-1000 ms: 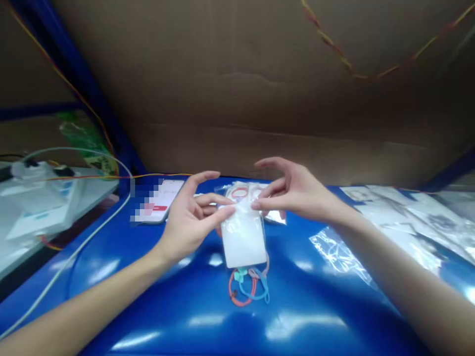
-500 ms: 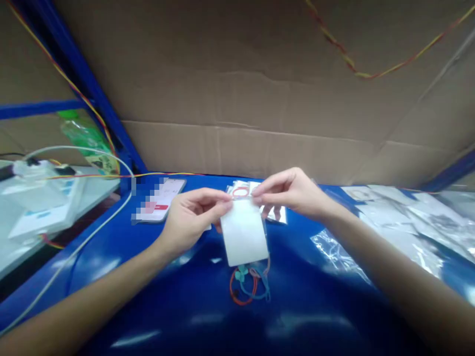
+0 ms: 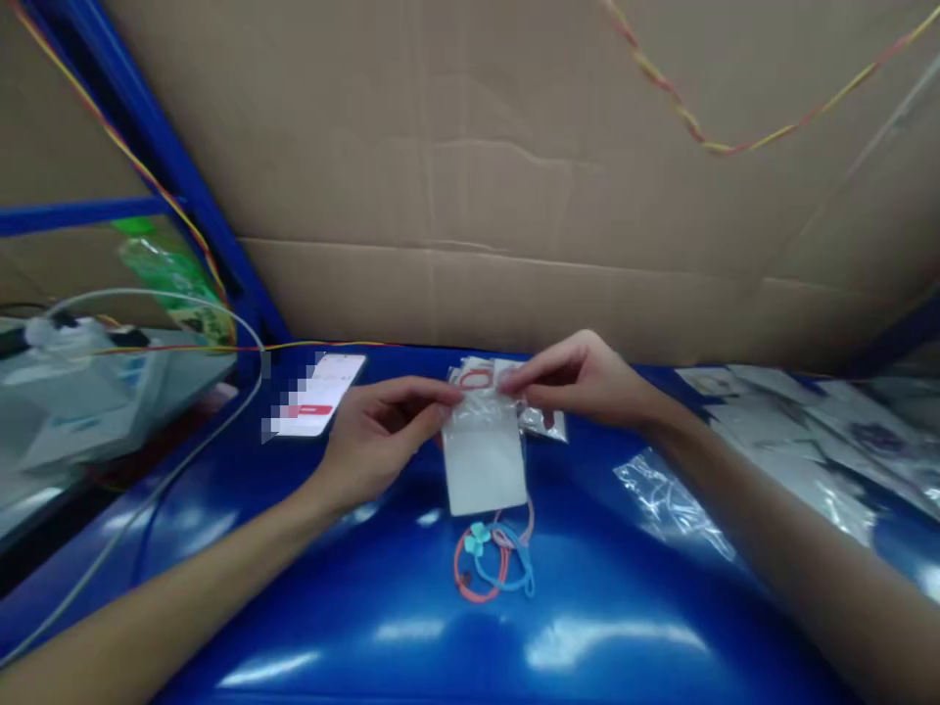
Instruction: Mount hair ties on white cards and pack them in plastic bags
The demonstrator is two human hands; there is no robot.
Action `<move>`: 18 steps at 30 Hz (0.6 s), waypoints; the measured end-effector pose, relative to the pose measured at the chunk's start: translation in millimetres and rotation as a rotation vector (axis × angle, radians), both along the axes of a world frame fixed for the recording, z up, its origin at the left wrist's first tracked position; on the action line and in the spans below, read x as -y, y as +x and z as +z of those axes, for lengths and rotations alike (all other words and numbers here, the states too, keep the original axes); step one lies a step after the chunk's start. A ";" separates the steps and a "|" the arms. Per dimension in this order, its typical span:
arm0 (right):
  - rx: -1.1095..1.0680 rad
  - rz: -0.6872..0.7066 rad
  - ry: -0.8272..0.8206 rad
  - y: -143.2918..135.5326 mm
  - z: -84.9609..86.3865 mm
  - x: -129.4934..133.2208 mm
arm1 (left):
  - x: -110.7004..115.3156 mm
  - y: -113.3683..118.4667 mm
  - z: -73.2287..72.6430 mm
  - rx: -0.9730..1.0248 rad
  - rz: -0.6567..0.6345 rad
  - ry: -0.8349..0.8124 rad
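A white card in a clear plastic bag [image 3: 485,462] hangs upright at the middle, its top crinkled. My left hand [image 3: 382,431] pinches the bag's upper left edge between thumb and fingers. At the upper right edge, my right hand [image 3: 587,384] has its thumb and index finger closed on the clear plastic. Just below the bag lie hair ties on the blue table: a red one [image 3: 456,573], a blue one [image 3: 530,578] with a turquoise bow, and a pink one partly hidden by the card. Behind the bag, a small packet [image 3: 477,378] shows a red loop.
A lit phone [image 3: 323,392] lies left of my left hand. Clear plastic wrappers [image 3: 672,499] and several flat white packets [image 3: 778,441] are on the right. A white cable [image 3: 198,450] runs down the left side; a green-capped bottle [image 3: 172,279] leans behind it.
The bag has straightened a little and its lower edge has risen slightly. Crinkled plastic now shows over the card's top. Both hands keep their hold, nearly in place.
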State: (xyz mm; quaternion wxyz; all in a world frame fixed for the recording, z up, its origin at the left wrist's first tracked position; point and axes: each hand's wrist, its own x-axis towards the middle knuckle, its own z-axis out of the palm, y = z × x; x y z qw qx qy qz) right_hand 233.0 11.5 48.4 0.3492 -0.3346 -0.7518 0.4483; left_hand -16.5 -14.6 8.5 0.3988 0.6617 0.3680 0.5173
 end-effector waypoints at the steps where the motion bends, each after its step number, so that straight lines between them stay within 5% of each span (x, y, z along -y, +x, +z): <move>1: 0.008 0.002 0.006 0.1 0.2 0.3 | 0.3 0.3 0.2 -0.003 -0.001 0.004; 13: -0.024 -0.025 -0.062 -3.0 -1.6 0.5 | 0.1 -5.1 0.1 -0.045 -0.048 0.110; 18: 0.006 -0.046 -0.146 -7.4 -4.3 1.0 | 2.7 -0.4 -1.7 -0.093 0.029 0.111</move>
